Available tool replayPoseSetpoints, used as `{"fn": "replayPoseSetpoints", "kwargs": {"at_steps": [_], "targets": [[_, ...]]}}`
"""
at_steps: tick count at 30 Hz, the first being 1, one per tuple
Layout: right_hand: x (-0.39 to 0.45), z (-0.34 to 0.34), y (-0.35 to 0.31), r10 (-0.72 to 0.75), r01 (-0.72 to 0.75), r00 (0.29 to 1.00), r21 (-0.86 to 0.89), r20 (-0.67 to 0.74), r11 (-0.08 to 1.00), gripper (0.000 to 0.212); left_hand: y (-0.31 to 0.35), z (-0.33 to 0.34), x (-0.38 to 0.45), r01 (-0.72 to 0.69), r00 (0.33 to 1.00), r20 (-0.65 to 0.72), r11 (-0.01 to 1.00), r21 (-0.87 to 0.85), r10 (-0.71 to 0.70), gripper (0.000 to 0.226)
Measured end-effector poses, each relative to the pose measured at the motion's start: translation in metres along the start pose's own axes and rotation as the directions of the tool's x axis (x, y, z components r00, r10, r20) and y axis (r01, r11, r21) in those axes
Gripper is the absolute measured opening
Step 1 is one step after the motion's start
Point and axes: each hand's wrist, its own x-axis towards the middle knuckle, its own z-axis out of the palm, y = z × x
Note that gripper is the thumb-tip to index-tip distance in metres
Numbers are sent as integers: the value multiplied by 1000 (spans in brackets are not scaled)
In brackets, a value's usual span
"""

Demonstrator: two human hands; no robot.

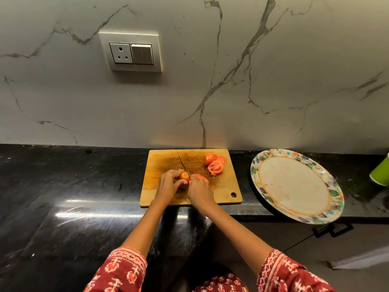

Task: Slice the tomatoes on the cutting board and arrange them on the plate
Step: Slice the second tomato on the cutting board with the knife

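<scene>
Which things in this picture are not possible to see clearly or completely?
Head view only:
- Knife handle: hidden inside the right hand.
- Tomato being cut: mostly covered by the left hand.
- Green cup: cut off by the right edge.
- Slices: overlapping, too small to count.

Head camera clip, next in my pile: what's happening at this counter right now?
A person is slicing a tomato on a wooden cutting board. The left hand steadies the tomato with its fingers, and the right hand holds a knife whose blade is set into the tomato. A pile of cut slices lies at the board's far right. The patterned plate, right of the board, has no tomato on it yet and overhangs the counter edge.
</scene>
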Motion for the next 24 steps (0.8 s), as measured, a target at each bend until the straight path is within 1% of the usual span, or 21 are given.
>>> {"fn": "replayPoseSetpoints", "kwargs": {"at_steps": [3, 6, 9, 14, 17, 24], "targets": [[-10, 7, 9, -15, 15, 1000, -42, -6, 999, 36, -1, -2, 2, 33, 999, 5, 999, -22, -33, 44], [-15, 8, 13, 5, -5, 1000, -67, -1, 998, 34, -2, -1, 1, 28, 1000, 14, 999, -38, -28, 46], [-11, 11, 9, 25, -25, 1000, -40, 4, 999, 34, -1, -1, 1, 44, 999, -10, 998, -43, -44, 46], [2, 9, 3, 45, -45, 999, 13, 8, 999, 30, 5, 0, -1, 4, 1000, -3, 1000, -31, -4, 46], [2, 9, 5, 40, -40, 999, 27, 13, 999, 32, 5, 1, -1, 16, 1000, -2, 999, -41, -16, 45], [-12, 19, 17, 43, -43, 999, -1, 18, 999, 34, 4, 2, -2, 49, 998, -28, 997, -62, -51, 45]]}}
